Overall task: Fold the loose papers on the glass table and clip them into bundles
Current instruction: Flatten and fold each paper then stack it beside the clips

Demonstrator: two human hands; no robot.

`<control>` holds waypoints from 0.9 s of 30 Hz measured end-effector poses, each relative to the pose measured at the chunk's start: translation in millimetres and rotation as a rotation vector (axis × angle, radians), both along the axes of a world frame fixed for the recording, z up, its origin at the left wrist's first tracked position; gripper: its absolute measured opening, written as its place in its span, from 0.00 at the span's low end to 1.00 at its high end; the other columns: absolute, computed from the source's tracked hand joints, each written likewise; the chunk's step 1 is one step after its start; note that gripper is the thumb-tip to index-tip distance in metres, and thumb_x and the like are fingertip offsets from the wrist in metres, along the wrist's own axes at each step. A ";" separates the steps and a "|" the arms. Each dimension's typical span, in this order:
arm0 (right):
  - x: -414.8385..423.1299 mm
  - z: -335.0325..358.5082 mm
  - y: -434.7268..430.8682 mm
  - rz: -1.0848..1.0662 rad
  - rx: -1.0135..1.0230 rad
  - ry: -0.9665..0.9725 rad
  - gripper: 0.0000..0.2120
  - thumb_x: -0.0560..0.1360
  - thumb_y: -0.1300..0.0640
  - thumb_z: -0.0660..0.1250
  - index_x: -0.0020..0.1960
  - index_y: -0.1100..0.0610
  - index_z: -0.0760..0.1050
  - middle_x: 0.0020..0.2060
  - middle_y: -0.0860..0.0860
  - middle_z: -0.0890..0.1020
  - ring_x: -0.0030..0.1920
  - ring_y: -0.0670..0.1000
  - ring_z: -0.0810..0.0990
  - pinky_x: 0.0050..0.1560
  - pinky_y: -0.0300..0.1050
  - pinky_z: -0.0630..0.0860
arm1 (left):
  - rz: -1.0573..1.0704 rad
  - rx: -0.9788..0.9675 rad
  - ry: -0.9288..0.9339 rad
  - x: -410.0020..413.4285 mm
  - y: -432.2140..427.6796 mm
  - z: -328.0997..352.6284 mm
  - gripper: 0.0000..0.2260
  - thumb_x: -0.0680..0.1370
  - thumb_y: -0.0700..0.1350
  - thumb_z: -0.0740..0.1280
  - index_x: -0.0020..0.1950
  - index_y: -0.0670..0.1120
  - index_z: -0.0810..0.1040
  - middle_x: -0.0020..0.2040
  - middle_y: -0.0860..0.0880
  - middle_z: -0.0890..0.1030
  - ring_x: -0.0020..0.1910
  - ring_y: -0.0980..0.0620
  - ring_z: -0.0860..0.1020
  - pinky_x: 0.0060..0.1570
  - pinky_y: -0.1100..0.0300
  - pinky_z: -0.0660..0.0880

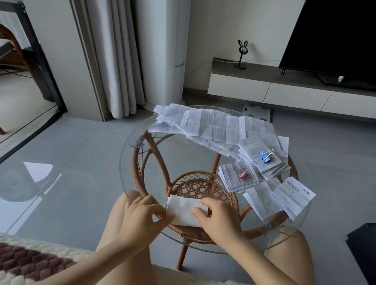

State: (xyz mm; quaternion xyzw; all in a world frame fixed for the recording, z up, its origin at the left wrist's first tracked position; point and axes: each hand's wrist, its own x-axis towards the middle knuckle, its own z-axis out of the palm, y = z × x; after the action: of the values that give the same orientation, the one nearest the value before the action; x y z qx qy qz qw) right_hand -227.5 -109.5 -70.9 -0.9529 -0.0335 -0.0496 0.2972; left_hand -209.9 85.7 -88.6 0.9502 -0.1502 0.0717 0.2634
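Folded paper [182,210] lies flat (long axis left to right).

The left forearm [92,266] and right forearm [272,275] are bare along all that shows. The left grip [145,213] and right grip [217,221] are bare hands. The left thigh [138,280] and right thigh [293,246] are also bare; clothing cannot be made out.

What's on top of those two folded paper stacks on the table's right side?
A blue clip on the farther stack, a pink clip on the nearer stack. Paper under each clip is hidden.
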 end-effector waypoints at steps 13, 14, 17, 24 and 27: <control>10.4 -0.7 19.4 -0.234 -0.228 0.055 0.19 0.77 0.47 0.62 0.31 0.53 0.63 0.25 0.44 0.64 0.27 0.43 0.64 0.27 0.36 0.52 | 0.139 -0.003 -0.130 -0.7 -8.2 -16.0 0.12 0.73 0.49 0.73 0.31 0.51 0.76 0.35 0.58 0.70 0.36 0.57 0.67 0.40 0.60 0.62; 10.8 0.8 18.9 -0.242 -0.261 0.067 0.21 0.77 0.46 0.61 0.30 0.52 0.60 0.25 0.44 0.64 0.27 0.41 0.62 0.27 0.37 0.51 | 0.135 0.008 -0.147 -0.7 -8.3 -15.8 0.12 0.72 0.48 0.73 0.30 0.50 0.76 0.35 0.57 0.70 0.35 0.56 0.67 0.39 0.60 0.62; 14.6 -0.1 17.9 -0.253 -0.292 0.089 0.21 0.77 0.44 0.61 0.30 0.53 0.61 0.25 0.45 0.64 0.26 0.43 0.61 0.27 0.38 0.52 | 0.121 0.004 -0.185 0.7 -6.9 -19.5 0.13 0.72 0.48 0.73 0.30 0.50 0.75 0.34 0.56 0.71 0.35 0.55 0.66 0.38 0.59 0.64; 19.8 -6.5 18.1 -0.239 -0.211 0.044 0.19 0.74 0.43 0.67 0.33 0.55 0.68 0.26 0.47 0.69 0.29 0.49 0.67 0.26 0.39 0.53 | 0.104 -0.048 -0.241 2.4 -6.3 -26.0 0.11 0.72 0.49 0.67 0.30 0.49 0.74 0.35 0.56 0.69 0.36 0.56 0.64 0.38 0.59 0.62; 21.4 -5.0 17.9 -0.244 -0.197 0.078 0.24 0.73 0.41 0.66 0.29 0.52 0.60 0.23 0.45 0.64 0.25 0.44 0.61 0.26 0.39 0.51 | 0.107 -0.061 -0.249 3.5 -4.8 -29.4 0.13 0.74 0.50 0.65 0.31 0.49 0.74 0.35 0.55 0.70 0.36 0.56 0.63 0.39 0.59 0.62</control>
State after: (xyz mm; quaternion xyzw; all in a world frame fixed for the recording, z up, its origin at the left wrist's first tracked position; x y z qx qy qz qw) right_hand -206.2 -91.6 -75.9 -0.9756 0.0894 -0.0446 0.1953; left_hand -206.5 80.9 -118.0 0.9321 -0.1286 0.2078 0.2673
